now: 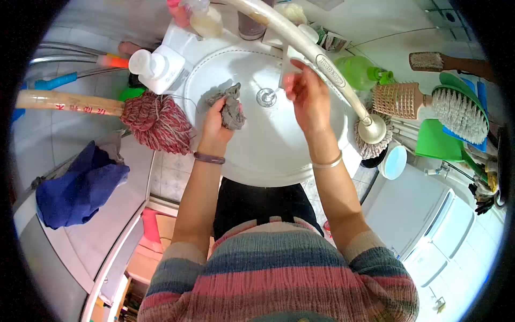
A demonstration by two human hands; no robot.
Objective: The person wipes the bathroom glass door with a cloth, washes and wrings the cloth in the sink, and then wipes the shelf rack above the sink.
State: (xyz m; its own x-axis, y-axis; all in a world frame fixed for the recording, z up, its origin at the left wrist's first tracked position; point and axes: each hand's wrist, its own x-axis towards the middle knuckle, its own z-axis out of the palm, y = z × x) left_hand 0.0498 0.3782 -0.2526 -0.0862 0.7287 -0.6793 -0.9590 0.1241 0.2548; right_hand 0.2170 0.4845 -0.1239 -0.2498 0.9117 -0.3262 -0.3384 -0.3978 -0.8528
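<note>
1. Head view: the left hand [215, 122] has its fingers pinched around a crumpled, soft grey cloth [232, 110]. They seem to squeeze it in a bunch so it won't slip.
2. The cloth is up over the left side of a round, shiny white sink [268, 147]. Maybe it is held there so any drips fall in the bowl.
3. The right hand [312, 104] is up over the other side, with its fingers bent and a bit spread. They hold nothing I can see. The tips look blurry, so I can't tell if they touch anything.
4. A round silver drain [266, 97] sits between the two hands, likely low down so water can run out.
5. A white plastic pump bottle [155, 68] is by the left edge, maybe so it is easy to grab. A red and white string mop [155, 124] is near it.
</note>
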